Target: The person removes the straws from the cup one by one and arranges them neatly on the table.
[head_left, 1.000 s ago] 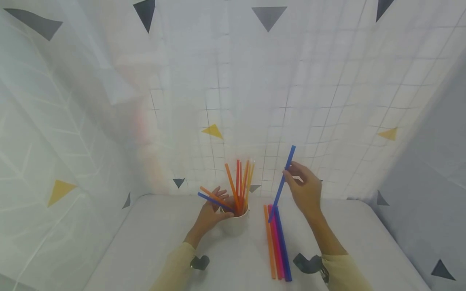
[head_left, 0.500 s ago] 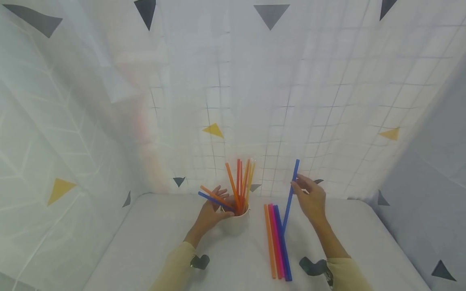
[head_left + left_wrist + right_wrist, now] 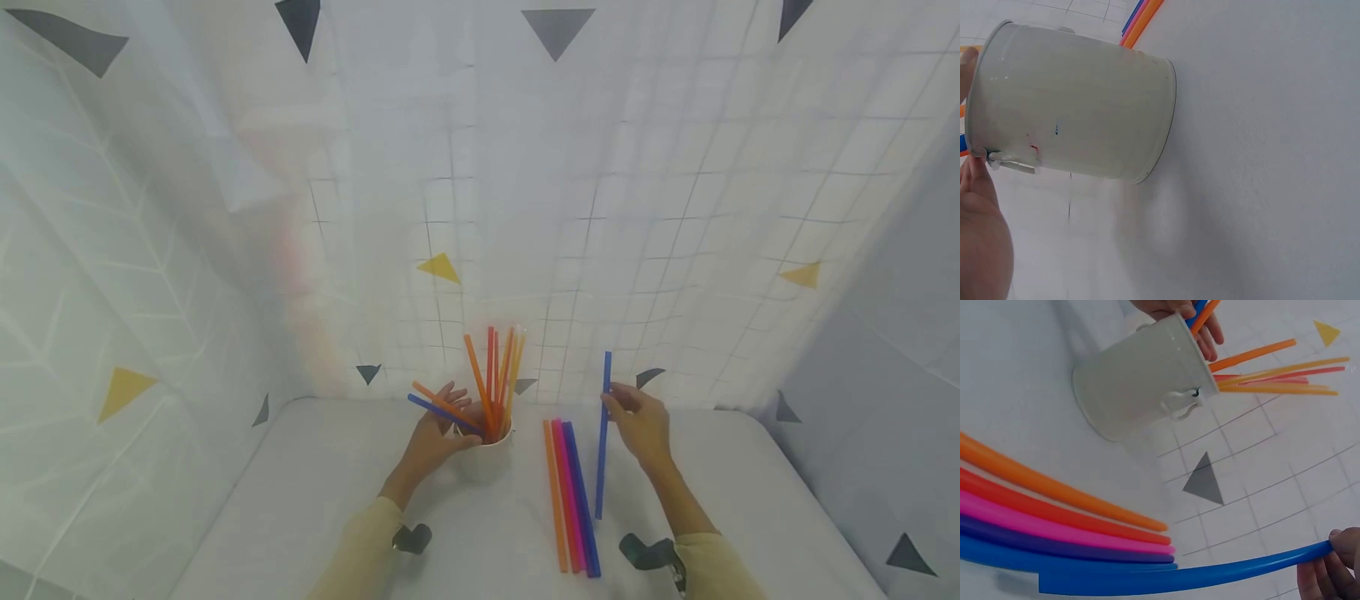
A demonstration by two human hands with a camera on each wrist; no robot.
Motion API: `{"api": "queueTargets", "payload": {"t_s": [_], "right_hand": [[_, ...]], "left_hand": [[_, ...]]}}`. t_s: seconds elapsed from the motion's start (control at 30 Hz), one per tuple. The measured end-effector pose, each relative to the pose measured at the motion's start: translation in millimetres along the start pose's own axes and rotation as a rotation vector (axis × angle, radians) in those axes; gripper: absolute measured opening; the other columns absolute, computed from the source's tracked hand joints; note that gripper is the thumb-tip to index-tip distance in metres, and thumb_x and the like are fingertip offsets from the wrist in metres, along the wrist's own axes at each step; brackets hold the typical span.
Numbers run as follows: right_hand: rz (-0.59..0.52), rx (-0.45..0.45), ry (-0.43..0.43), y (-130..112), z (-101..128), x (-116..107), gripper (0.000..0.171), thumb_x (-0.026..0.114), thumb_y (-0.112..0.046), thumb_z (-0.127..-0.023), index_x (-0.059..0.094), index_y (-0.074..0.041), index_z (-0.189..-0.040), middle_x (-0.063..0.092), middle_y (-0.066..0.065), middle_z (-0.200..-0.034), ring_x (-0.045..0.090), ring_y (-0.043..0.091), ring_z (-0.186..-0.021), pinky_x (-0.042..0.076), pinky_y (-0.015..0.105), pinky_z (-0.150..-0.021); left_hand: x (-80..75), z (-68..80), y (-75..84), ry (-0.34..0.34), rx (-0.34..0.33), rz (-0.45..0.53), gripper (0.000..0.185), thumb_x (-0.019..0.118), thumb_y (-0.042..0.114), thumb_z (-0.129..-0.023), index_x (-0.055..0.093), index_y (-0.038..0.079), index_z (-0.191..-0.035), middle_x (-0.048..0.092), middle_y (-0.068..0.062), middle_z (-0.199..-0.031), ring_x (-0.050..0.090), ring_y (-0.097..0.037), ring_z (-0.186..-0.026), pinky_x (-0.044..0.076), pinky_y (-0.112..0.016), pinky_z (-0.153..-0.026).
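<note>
Where right wrist looks, mug handle [image 3: 1180, 403].

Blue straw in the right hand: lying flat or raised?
Raised: the right hand pinches the blue straw's top, its lower end at the table.

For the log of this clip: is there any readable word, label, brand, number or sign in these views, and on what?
None can be read.
The white cup shows only small red and blue specks, no letters.
The straws on the table and the blue straw in the right hand are plain.
The backdrop bears only triangles and grid lines.
</note>
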State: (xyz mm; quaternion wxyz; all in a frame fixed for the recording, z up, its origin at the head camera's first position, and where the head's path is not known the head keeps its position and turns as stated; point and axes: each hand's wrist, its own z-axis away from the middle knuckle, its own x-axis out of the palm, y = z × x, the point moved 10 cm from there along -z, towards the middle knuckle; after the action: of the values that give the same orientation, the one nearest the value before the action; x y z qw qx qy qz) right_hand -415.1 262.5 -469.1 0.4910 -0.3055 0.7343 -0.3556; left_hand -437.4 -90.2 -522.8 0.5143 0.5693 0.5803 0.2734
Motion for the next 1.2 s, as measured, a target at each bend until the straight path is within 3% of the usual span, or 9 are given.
{"api": "queueTargets", "payload": {"t_s": [0.23, 0.53, 0.77, 1.2], "right_hand": [[-0.030, 0.103, -0.082, 33, 3, 16, 0.046, 0.061, -0.035, -0.097, 0.058, -0.005, -0.132, 0.065, 0.017, -0.119, 0.068, 0.026, -0.098, 0.058, 0.036, -0.082], [-0.036, 0.147, -0.151, 61, 9, 38, 0.043, 0.064, -0.030, -0.095, 0.061, -0.003, -0.128, 0.066, 0.019, -0.118, 0.070, 0.025, -0.092, 0.058, 0.035, -0.078], [-0.007, 0.185, -0.186, 73, 16, 49, 0.047, 0.064, -0.033, -0.095, 0.059, -0.001, -0.129, 0.064, 0.022, -0.121, 0.070, 0.025, -0.092, 0.057, 0.041, -0.082], [-0.009, 0.190, -0.201, 89, 21, 64, 0.044, 0.067, -0.028, -0.092, 0.061, 0.000, -0.126, 0.065, 0.023, -0.117, 0.070, 0.025, -0.087, 0.059, 0.036, -0.072]], "left_hand": [[0.6, 0.4, -1.7, -0.006, 0.006, -0.005, 0.098, 0.083, 0.023, -0.079, 0.022, 0.025, -0.155, 0.046, 0.002, -0.147, 0.047, -0.019, -0.132, 0.035, -0.048, -0.108], [-0.4, 1.3, -2.4, 0.000, -0.009, 0.003, 0.098, 0.083, 0.021, -0.079, 0.022, 0.026, -0.155, 0.046, 0.003, -0.147, 0.047, -0.019, -0.133, 0.035, -0.049, -0.108], [-0.1, 0.5, -3.1, 0.002, -0.018, 0.001, 0.097, 0.083, 0.021, -0.079, 0.022, 0.026, -0.155, 0.046, 0.004, -0.147, 0.047, -0.018, -0.133, 0.034, -0.049, -0.108], [-0.1, -0.3, -2.3, 0.006, -0.025, 0.012, 0.097, 0.084, 0.021, -0.078, 0.023, 0.029, -0.154, 0.047, 0.006, -0.146, 0.047, -0.015, -0.132, 0.034, -0.047, -0.109]]}}
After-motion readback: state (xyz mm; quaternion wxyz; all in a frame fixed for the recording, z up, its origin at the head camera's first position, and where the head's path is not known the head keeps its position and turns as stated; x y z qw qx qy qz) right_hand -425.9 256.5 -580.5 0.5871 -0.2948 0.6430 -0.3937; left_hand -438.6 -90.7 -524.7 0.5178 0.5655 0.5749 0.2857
